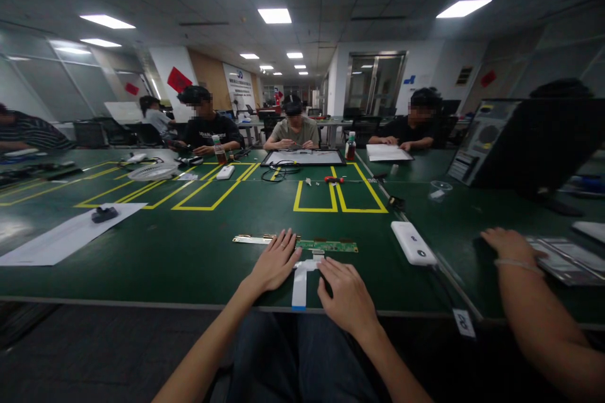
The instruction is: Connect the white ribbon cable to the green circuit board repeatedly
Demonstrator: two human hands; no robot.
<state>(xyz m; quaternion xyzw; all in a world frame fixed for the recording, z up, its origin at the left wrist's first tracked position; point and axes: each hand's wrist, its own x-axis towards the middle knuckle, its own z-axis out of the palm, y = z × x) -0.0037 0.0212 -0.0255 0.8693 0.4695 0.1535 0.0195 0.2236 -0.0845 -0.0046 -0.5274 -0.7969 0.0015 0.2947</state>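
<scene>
Circuit-board strip [331, 245] laid crosswise on the green tabletop [198, 271], near its front edge, directly before the seated person. Its middle is covered by the left hand [275, 261], which is spread flat, fingers extended, nothing gripped. By the right hand [348, 296], fingers lightly bent, the folded white ribbon cable [299, 286] is met just below the board; whether it is pinched cannot be told. The cable's blue-tipped tail is pointed toward the front edge.

To the right, the near space is bounded by a white power bank [412, 244] with a dark cord, and beyond it by a co-worker's forearm [524, 283]. Farther back there, a clear cup [440, 191] and a black computer case [477, 138] are seen. Beyond the board, yellow tape outlines [316, 210] are crossed by a red-handled tool [334, 180]. At left, a dark object [104, 214] is rested on white paper [57, 242].
</scene>
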